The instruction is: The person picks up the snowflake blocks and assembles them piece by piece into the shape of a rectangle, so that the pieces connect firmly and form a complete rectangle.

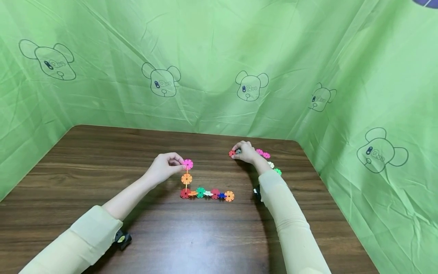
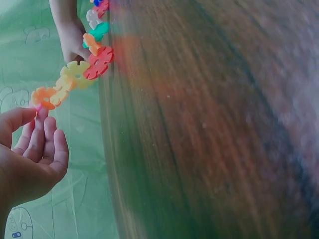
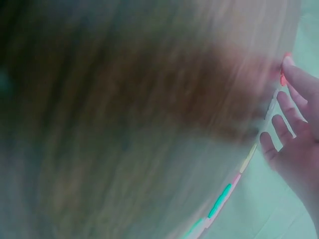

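My left hand pinches a pink notched plastic disc between thumb and fingertips. That disc tops a linked column with an orange disc below it and a red disc at the corner. From there a row of discs, among them a green one, runs right to an orange end disc. Farther back, my right hand reaches down to the table, thumb and finger on a loose red disc. A grey disc lies beside it, partly under the fingers.
Pink discs, a white disc and a green disc lie right of my right hand, partly hidden by the forearm. The brown wooden table meets green cloth at its back and sides.
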Tool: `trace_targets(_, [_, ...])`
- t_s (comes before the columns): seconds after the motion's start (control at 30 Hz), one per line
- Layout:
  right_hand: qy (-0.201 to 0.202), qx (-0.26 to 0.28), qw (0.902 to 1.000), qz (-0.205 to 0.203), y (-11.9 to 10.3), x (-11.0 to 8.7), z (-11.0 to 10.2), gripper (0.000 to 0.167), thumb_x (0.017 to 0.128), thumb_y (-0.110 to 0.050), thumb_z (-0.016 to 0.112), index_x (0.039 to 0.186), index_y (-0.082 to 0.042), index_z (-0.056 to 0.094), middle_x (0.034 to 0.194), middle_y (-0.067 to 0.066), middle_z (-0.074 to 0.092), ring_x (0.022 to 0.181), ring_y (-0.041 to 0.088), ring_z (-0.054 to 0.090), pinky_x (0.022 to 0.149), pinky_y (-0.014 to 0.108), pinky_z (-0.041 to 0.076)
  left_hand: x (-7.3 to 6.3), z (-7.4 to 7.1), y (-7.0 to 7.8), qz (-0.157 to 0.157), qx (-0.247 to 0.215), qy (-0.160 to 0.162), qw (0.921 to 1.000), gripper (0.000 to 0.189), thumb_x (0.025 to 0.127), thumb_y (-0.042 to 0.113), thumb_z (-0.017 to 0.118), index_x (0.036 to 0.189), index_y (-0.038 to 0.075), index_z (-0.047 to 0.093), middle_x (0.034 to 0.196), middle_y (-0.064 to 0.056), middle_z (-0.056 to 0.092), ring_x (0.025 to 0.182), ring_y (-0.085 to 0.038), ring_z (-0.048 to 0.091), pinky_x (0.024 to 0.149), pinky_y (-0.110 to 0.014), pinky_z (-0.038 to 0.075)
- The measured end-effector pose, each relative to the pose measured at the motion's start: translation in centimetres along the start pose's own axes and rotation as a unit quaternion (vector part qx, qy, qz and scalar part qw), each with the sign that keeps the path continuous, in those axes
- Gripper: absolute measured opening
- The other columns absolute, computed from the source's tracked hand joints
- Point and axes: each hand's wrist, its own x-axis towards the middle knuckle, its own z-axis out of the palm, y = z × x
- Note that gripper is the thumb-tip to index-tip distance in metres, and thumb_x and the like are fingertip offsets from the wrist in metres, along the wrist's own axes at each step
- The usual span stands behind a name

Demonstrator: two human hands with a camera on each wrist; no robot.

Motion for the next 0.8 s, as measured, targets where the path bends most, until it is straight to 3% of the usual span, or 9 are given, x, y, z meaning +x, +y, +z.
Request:
trace_targets(0.13, [0.013,0.019,0.9996,-0.015,-0.3,0.0,-0.1,0.028,0.078,-0.017,0.078,0.097,-0.008,0.06,0.1,0.009,0.061,0.101,0.026,0.05,0.09,0.041,0.041,0.0,0.0,0.2,0.0,-0.005,-0.002,1.0,0.015,0.081,0.018,0.074,0.09,0.01,0.066,0.081,-0.005,0.07,0.076,-0.022,0.065,0.071,-0.033,0.049])
trace_targets(0.27, [0.019,0.039,0.9985,-0.033,-0.6,-0.3,-0.2,0.022,0.081,-0.01,0.074,0.094,-0.009,0.057,0.089,0.006,0.064,0.086,0.021,0.059,0.082,0.037,0.046,0.0,-0.1,0.1,-0.008,-0.023,-0.012,0.9996,0.017,0.082,0.017,0.073,0.097,0.01,0.067,0.085,-0.004,0.07,0.081,-0.021,0.065,0.071,-0.031,0.05])
trace_targets(0.4, [0.049,0.051,0.996,-0.054,-1.0,-0.7,-0.4,0.017,0.084,-0.007,0.071,0.093,-0.009,0.057,0.085,0.005,0.067,0.081,0.018,0.062,0.08,0.036,0.047,0.0,-0.2,0.0,-0.017,-0.029,-0.02,0.9992,0.021,0.083,0.021,0.073,0.1,0.01,0.068,0.087,-0.006,0.07,0.081,-0.022,0.065,0.069,-0.032,0.051])
trace_targets(0.63, [0.098,0.086,0.9874,-0.09,-2.1,-1.5,-1.3,0.018,0.082,-0.006,0.072,0.099,-0.007,0.066,0.082,0.006,0.07,0.075,0.016,0.065,0.071,0.031,0.05,0.1,-0.2,-0.2,-0.021,-0.06,-0.029,0.9975,0.024,0.084,0.024,0.072,0.1,0.006,0.068,0.087,-0.015,0.069,0.083,-0.036,0.068,0.074,-0.05,0.053])
trace_targets(0.8, [0.115,0.103,0.9837,-0.091,-3.2,-2.5,-1.7,0.012,0.085,-0.009,0.07,0.096,-0.01,0.067,0.085,0.005,0.07,0.077,0.015,0.065,0.069,0.031,0.05,0.1,-0.2,-0.1,-0.018,-0.043,-0.025,0.9986,0.016,0.087,0.019,0.069,0.098,0.007,0.069,0.089,-0.021,0.068,0.083,-0.037,0.065,0.069,-0.042,0.053])
